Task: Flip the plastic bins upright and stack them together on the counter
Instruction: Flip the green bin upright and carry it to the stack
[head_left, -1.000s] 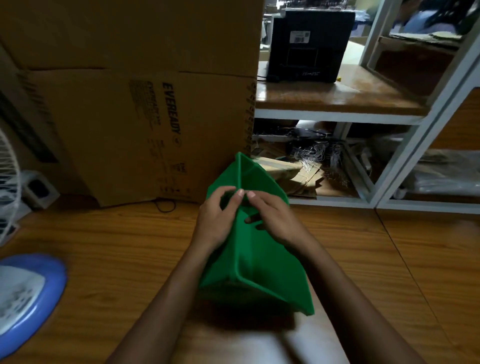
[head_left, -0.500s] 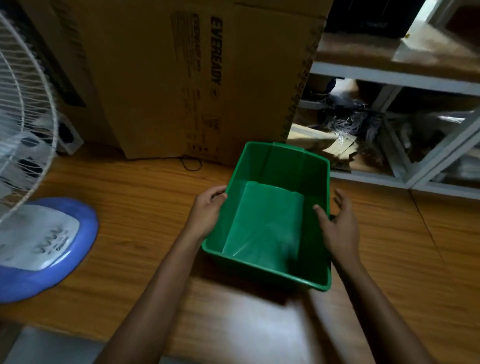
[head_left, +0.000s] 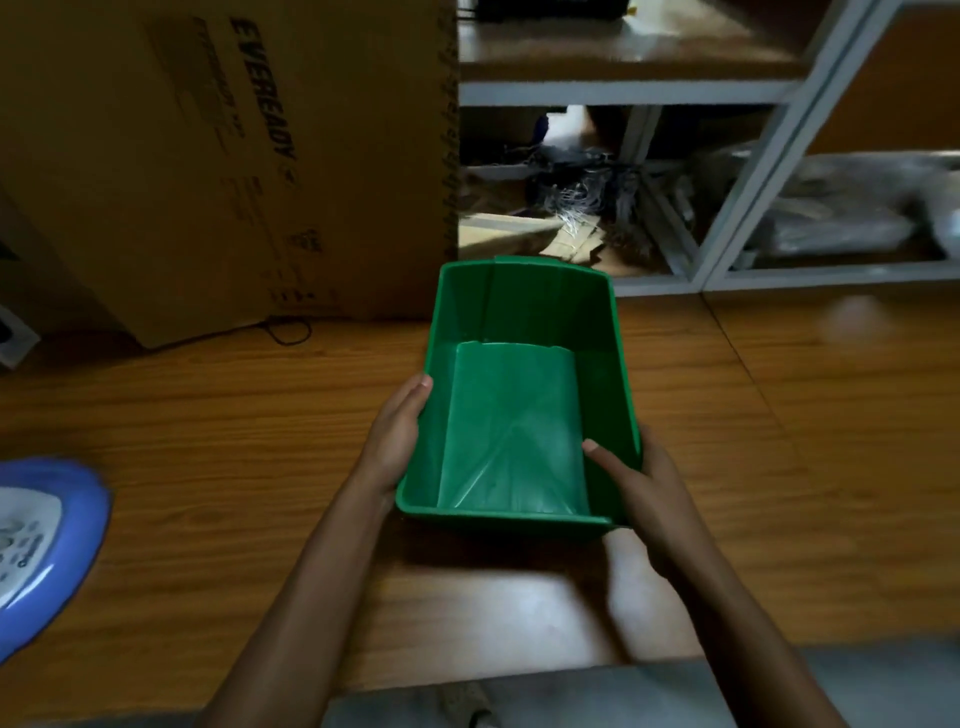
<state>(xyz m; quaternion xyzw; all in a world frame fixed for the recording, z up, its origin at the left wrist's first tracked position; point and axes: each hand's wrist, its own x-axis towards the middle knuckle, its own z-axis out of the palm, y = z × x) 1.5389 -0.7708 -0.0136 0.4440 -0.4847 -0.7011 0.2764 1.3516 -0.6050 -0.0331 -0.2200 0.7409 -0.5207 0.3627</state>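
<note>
A single green plastic bin (head_left: 524, 312) stands upright with its opening facing up, on the wooden counter (head_left: 208, 441) in the middle of the view. My left hand (head_left: 397, 441) holds its left wall from outside, thumb lying along the rim. At the near right corner, my right hand (head_left: 641, 488) grips the right rim, with the thumb inside the bin and the fingers outside. The bin is empty. No other bin shows.
A large cardboard box (head_left: 218, 156) stands behind the bin at the left, with a black cable (head_left: 288, 330) at its foot. A white-framed shelf unit (head_left: 727, 244) with clutter is at the back right. A blue fan base (head_left: 47, 540) sits at the left edge.
The bin was tipped up on end between both hands a second ago and now sits upright. My right hand has closed onto the right rim, thumb inside.
</note>
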